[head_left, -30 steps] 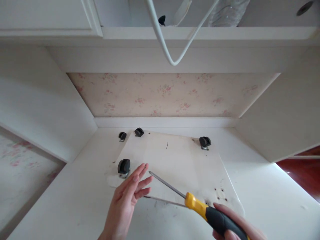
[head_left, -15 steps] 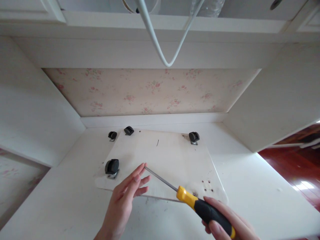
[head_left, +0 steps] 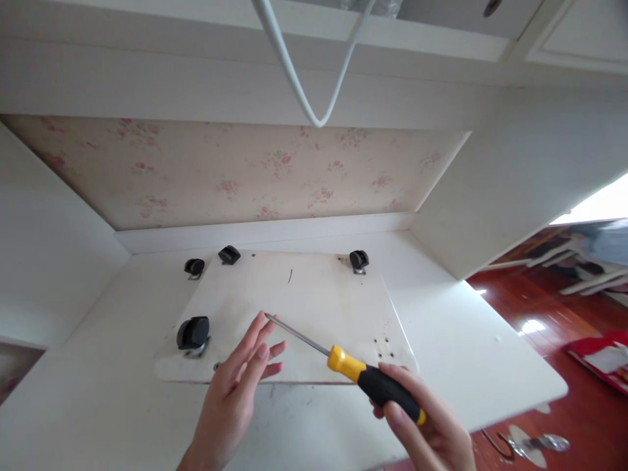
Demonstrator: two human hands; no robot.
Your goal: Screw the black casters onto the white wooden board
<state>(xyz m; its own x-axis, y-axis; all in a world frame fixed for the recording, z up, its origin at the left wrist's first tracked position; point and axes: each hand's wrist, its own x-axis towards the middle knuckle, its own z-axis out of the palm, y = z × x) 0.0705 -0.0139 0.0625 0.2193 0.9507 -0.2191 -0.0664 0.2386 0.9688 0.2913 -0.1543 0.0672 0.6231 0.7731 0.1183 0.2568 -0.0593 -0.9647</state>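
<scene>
A screwdriver [head_left: 350, 366] with a yellow and black handle is gripped by its handle in my right hand [head_left: 424, 418]. Its metal shaft points up and left, and the tip lies at the fingertips of my left hand [head_left: 240, 379]. The left fingers are spread; whether they touch the tip I cannot tell. Beneath both hands lies a white board [head_left: 318, 307] with small screw holes [head_left: 384, 347] near its right front corner. Black casters stand on it at the front left [head_left: 193, 333], back left [head_left: 229, 254] and back right [head_left: 359, 260].
Another black caster [head_left: 194, 267] sits on the white desk top [head_left: 441, 314] beside the board. A white cable [head_left: 299, 91] hangs in a loop overhead. White panels [head_left: 515, 163] flank the desk. Right of it are a red floor [head_left: 510, 327] and a red tray-like object [head_left: 601, 360].
The view has turned to the right, bringing more of the floor into sight. Both hands keep about the same pose, with the screwdriver still in my right hand.
</scene>
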